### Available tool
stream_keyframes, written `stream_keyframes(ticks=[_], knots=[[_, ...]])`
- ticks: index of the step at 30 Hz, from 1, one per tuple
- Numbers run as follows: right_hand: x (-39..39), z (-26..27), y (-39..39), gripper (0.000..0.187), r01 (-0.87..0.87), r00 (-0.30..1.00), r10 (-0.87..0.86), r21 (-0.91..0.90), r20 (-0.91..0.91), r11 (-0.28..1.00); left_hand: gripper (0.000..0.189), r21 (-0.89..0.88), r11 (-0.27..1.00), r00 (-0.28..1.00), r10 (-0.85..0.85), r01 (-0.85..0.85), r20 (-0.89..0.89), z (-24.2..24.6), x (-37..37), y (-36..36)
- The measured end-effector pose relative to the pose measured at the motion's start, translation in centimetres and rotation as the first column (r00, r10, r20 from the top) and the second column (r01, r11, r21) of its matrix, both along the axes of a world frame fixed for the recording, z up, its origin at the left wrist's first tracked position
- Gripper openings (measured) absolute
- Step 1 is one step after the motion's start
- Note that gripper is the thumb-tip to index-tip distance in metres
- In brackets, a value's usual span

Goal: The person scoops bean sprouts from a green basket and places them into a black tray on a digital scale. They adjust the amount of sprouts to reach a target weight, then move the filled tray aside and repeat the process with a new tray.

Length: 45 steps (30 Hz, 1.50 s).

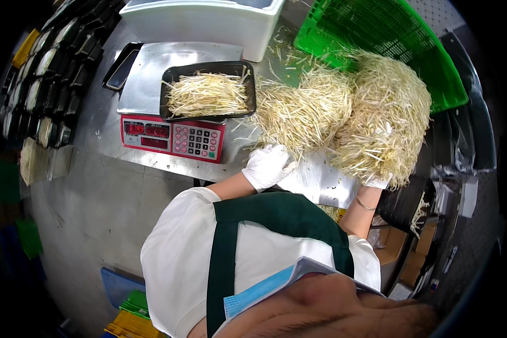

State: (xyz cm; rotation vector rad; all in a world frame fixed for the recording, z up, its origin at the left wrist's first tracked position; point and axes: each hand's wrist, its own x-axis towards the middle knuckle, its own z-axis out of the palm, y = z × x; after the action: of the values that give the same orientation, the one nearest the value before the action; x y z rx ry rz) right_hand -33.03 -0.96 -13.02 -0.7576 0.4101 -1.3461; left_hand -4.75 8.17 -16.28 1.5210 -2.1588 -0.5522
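Observation:
White gloves cover both hands. My left hand (271, 166) rests at the lower edge of a pile of bean sprouts (308, 110), its fingers curled against the strands; whether it grips any is unclear. My right hand (378, 181) is partly buried in a larger heap of bean sprouts (384, 105) at the right, its fingers mostly hidden, some strands lying over it. A black plastic tray (165, 103) filled with bean sprouts sits on the steel platform of a red digital scale (129, 145), at its right side. The scale's display is lit.
A white foam box (203, 25) stands behind the scale, and a green plastic crate (443, 76) lies tilted at the upper right. A phone (122, 67) lies left of the scale. Stacked black trays (50, 84) stand at the far left. Loose sprouts litter the steel table (105, 126).

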Motion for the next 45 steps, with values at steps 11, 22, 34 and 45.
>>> stream_keyframes(ticks=[11, 22, 34, 45], knots=[[7.9, -2.9, 5.7, 0.044, 0.257, 0.966, -0.227, 0.54, -0.123, 0.802, 0.087, 0.378, 0.649, 0.328, 0.203, 0.66, -0.923, -3.5, -7.8, -4.0], [7.3, -1.1, 7.8, 0.079, 0.067, 0.987, -0.122, 0.411, 0.108, 0.909, 0.067, 0.355, 0.49, 0.206, 0.333, 0.796, -0.92, -5.2, -4.1, -4.1], [7.9, -2.1, 7.3, 0.047, 0.253, 0.406, -0.454, -0.379, -0.793, 0.89, 0.078, 0.366, 0.657, 0.229, 0.288, 0.659, -0.93, -4.1, -4.8, -4.1], [3.4, -1.7, 8.3, 0.008, 0.476, 0.83, -0.387, 0.15, -0.403, 0.866, 0.07, 0.338, 0.478, 0.174, 0.354, 0.811, -0.919, -3.1, -4.7, -4.7]])
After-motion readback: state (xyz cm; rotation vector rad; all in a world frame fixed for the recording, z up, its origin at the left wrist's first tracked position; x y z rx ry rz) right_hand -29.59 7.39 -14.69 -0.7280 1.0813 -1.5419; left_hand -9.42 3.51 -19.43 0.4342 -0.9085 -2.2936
